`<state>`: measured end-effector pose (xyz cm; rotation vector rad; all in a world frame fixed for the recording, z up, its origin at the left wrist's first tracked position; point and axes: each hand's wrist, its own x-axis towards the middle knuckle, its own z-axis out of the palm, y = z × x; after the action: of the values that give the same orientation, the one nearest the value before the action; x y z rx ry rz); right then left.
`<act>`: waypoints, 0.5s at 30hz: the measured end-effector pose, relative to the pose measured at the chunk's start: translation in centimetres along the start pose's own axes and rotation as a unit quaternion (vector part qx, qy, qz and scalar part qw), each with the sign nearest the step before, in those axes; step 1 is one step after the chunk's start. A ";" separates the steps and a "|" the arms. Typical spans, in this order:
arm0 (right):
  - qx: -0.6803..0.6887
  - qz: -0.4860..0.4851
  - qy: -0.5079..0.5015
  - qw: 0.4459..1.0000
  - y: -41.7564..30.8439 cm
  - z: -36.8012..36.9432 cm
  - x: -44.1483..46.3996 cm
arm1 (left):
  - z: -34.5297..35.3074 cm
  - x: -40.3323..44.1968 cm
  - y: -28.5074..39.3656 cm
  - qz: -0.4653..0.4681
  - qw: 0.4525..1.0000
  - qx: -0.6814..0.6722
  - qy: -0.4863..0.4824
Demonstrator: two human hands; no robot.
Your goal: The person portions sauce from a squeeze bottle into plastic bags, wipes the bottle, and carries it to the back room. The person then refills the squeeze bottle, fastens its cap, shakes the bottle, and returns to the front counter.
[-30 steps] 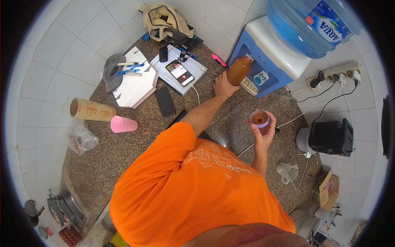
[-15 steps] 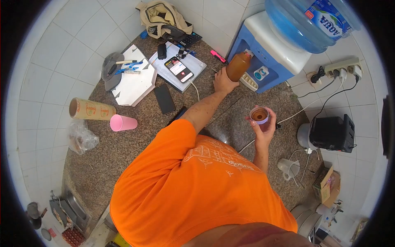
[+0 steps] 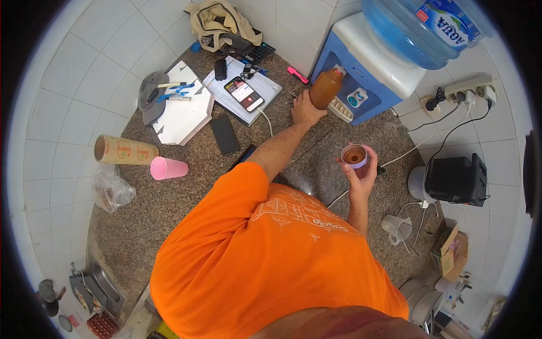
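My left hand (image 3: 308,109) is wrapped round the lower part of a brown bottle (image 3: 326,89). The bottle leans with its top at the tap area of the blue and white water dispenser (image 3: 367,65), above the drip tray. Further right and nearer my body, my right hand (image 3: 364,174) grips a small pale purple cup (image 3: 354,156) by its sides. Its open top faces up and its inside looks brown.
Phones (image 3: 244,94), a folder, papers (image 3: 183,113) and a bag (image 3: 223,25) lie at the back left. A pink cup (image 3: 169,168) and a cardboard roll (image 3: 127,150) are at left. Cables, a clear jug (image 3: 396,227) and a black device (image 3: 456,179) are at right.
The whole view has shifted slightly. Both hands keep their holds on the bottle and the cup, with no clear movement relative to the dispenser.
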<state>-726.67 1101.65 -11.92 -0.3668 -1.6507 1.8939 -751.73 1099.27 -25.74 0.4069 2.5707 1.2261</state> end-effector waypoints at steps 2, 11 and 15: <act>0.013 0.010 0.004 1.000 0.0 -0.1 0.0 | 0.1 0.0 -0.1 0.005 1.000 -0.003 0.005; 0.017 0.006 0.009 1.000 -0.3 -0.2 -0.3 | 0.5 0.2 -0.3 0.009 1.000 -0.004 0.014; 0.018 0.006 0.010 1.000 -0.4 -0.2 -0.4 | 0.4 0.1 -0.2 0.003 1.000 -0.003 0.009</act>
<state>-726.09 1101.59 -11.62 -0.3811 -1.6018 1.9208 -751.73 1099.47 -26.18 0.4042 2.5826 1.2453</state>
